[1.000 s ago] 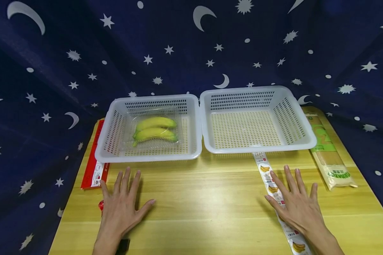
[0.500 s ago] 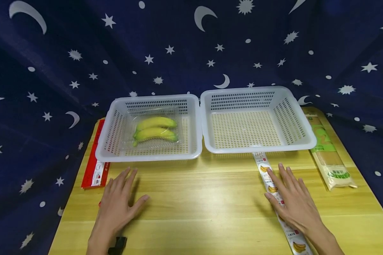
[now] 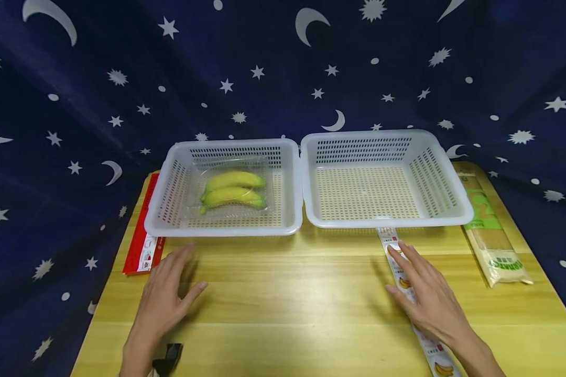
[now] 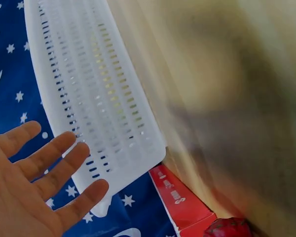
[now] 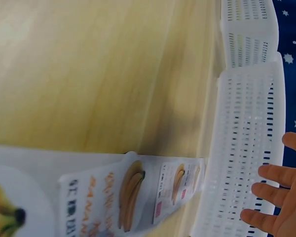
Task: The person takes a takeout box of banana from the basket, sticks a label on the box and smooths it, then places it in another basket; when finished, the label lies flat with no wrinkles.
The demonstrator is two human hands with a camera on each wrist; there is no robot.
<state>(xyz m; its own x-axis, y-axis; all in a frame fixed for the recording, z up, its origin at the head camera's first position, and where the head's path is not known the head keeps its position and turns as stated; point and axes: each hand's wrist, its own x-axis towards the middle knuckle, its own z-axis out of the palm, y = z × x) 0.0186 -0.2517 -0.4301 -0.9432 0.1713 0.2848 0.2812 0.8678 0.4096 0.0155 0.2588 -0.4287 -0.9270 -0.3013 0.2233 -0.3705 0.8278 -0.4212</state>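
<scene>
My left hand [image 3: 162,298] hovers over the table's left part with fingers extended, holding nothing; the left wrist view shows its fingers [image 4: 59,163] spread in front of a basket. My right hand [image 3: 429,293], also empty, is raised above a strip of banana stickers [image 3: 437,348], fingers extended. The strip runs toward me from under the right white basket [image 3: 387,223]. In the left white basket [image 3: 226,232] lies a clear plastic box [image 3: 195,180] containing two bananas [image 3: 233,196].
A red packet [image 3: 139,251] lies by the left basket, partly behind it. Beyond the right basket's side is a green and cream bag [image 3: 495,246]. A black object [image 3: 168,358] sits near my left wrist. A dark blue star-patterned cloth [image 3: 273,57] hangs behind the baskets.
Both hands have lifted from spread positions on the table. The left has shifted slightly left and turned, its fingers closer together. The head view has shifted a little.
</scene>
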